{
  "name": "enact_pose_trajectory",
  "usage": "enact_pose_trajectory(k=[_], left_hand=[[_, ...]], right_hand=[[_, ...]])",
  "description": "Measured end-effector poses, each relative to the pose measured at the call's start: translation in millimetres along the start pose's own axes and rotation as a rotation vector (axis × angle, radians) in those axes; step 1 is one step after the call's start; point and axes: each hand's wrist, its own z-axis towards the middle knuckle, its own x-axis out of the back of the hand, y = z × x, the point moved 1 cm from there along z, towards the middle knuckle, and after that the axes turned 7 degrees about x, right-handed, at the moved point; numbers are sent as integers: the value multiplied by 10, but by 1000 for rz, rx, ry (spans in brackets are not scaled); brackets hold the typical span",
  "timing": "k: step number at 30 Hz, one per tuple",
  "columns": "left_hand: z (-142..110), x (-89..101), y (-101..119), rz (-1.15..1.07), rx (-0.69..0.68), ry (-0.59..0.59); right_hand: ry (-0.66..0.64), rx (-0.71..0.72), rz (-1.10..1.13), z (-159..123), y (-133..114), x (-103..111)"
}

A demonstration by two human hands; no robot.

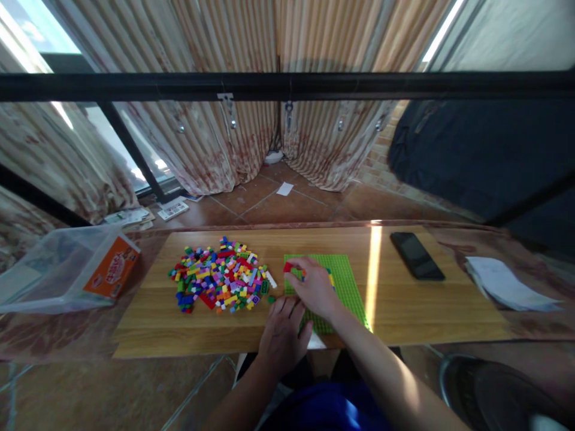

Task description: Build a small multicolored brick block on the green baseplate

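My right hand (pixel 311 284) is over the left part of a green studded baseplate (pixel 348 287), its thumb and fingertips pinching a red toy brick (pixel 287 267). Partly covered by that hand, a few small coloured bricks (pixel 331 279) sit on the plate. My left hand (pixel 284 332) lies at the plate's lower left corner, fingers laid forward and thumb apart, with no brick visible in it. Just beyond its fingertips is a dark green brick (pixel 271 299). To the left spreads a heap of loose toy bricks (pixel 220 275) in many colours.
The wooden tabletop (pixel 153 323) carries a black phone (pixel 417 256) on the right. At the far left stands a clear plastic box (pixel 54 269) with an orange label. White papers (pixel 507 282) lie beyond the right end. A dark metal rail (pixel 314 87) crosses before the curtains.
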Motion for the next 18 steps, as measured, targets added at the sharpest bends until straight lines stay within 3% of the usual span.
enact_pose_trajectory(k=[4,8,18], left_hand=[[5,15,-10,0,-27,21],[0,0,-32,13,-35,41],[8,-7,-41,52,-52,45]], right_hand=[[84,-108,-87,-238,414,353],[54,-98,-183,-340,745,551],[-126,-46,-205,-219,810,516]])
